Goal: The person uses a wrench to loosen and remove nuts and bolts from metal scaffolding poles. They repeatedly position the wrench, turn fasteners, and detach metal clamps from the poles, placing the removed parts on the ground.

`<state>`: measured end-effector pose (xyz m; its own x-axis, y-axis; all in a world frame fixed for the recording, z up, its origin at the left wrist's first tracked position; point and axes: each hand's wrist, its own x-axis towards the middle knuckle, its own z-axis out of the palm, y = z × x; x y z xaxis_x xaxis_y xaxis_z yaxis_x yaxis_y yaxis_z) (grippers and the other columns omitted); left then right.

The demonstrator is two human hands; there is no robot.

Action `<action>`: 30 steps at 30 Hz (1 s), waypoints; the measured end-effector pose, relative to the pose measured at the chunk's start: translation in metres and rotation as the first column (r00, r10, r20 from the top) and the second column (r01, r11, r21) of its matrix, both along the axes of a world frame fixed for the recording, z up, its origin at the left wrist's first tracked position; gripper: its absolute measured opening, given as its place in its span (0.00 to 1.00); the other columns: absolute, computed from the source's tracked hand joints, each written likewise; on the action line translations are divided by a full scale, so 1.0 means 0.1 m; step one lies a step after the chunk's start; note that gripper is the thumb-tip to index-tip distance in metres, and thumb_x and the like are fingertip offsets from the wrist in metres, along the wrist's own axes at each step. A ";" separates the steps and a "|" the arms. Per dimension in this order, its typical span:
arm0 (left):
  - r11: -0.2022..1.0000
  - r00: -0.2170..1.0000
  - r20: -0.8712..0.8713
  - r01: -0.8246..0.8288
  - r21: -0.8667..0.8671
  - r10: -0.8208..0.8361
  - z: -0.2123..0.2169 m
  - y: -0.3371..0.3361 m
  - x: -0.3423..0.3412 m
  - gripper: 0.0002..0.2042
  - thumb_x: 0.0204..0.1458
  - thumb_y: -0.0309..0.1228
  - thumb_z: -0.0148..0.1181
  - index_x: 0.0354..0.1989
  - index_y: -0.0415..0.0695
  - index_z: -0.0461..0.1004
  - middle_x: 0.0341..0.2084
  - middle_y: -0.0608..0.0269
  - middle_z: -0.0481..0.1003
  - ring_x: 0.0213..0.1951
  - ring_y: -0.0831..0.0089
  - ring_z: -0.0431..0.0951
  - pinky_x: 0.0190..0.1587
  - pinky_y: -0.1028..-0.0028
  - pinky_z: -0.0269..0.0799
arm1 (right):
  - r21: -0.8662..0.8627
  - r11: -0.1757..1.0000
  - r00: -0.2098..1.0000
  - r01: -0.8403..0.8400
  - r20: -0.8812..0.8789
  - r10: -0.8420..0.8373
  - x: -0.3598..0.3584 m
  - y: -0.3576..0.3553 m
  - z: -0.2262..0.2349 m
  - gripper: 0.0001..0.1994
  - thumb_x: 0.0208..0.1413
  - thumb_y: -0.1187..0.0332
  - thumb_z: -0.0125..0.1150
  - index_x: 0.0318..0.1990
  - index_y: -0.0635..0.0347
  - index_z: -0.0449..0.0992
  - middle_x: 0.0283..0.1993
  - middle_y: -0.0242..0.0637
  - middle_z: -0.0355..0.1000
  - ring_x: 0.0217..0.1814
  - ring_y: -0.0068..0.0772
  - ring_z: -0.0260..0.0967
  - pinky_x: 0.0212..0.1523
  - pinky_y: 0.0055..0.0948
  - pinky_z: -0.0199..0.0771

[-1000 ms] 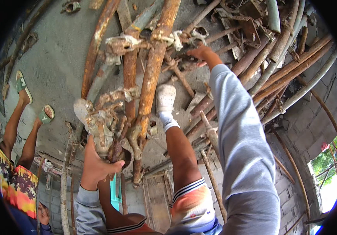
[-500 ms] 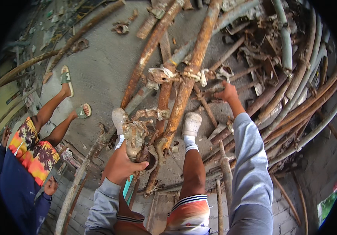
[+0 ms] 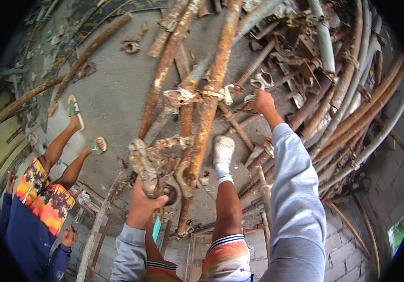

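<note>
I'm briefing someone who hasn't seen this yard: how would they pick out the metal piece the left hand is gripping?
Start at the two long rusty pipes running down the middle of the concrete floor. Follow them to their near ends, left of the white sock. There the left hand grips a clamp: a short, knobbly, mortar-crusted lump, unlike the long straight pipes around it.

Long light grey sleeves [image 3: 296, 188] are worn on both arms. Striped shorts [image 3: 225, 258] in orange, white and dark blue, a white sock [image 3: 222, 170] and a white shoe [image 3: 223, 149] are seen.
</note>
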<state>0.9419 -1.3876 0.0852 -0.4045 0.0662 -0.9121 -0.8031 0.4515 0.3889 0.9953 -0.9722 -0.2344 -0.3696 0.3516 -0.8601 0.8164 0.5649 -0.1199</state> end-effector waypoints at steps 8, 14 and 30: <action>0.998 1.000 -0.022 -0.010 -0.061 0.009 0.05 0.06 0.32 0.26 0.44 0.18 0.70 0.55 0.37 0.73 0.43 0.61 0.80 0.43 0.71 0.81 0.49 0.69 0.76 | -0.052 0.996 0.979 0.070 -0.188 -0.079 1.05 0.36 0.91 0.41 0.36 0.55 0.85 0.60 0.59 0.75 0.49 0.55 0.80 0.49 0.55 0.81 0.53 0.45 0.81; 0.992 0.993 -0.045 -0.111 0.062 0.113 0.29 -0.09 0.44 0.28 0.46 0.19 0.71 0.57 0.37 0.69 0.48 0.60 0.78 0.47 0.70 0.79 0.53 0.68 0.75 | -0.014 0.928 0.833 0.372 -0.437 -0.340 1.33 -0.19 1.47 0.30 0.37 0.56 0.84 0.44 0.66 0.77 0.39 0.52 0.81 0.42 0.49 0.82 0.46 0.41 0.79; 0.963 0.966 -0.200 -0.116 0.242 0.166 0.15 -0.06 -0.79 0.35 0.51 0.27 0.62 0.70 0.38 0.59 0.60 0.53 0.69 0.60 0.60 0.71 0.64 0.63 0.66 | -0.314 0.824 0.646 0.471 -0.513 -0.565 -0.56 -1.71 2.84 0.25 0.43 0.59 0.81 0.43 0.61 0.74 0.39 0.55 0.79 0.44 0.55 0.80 0.46 0.46 0.78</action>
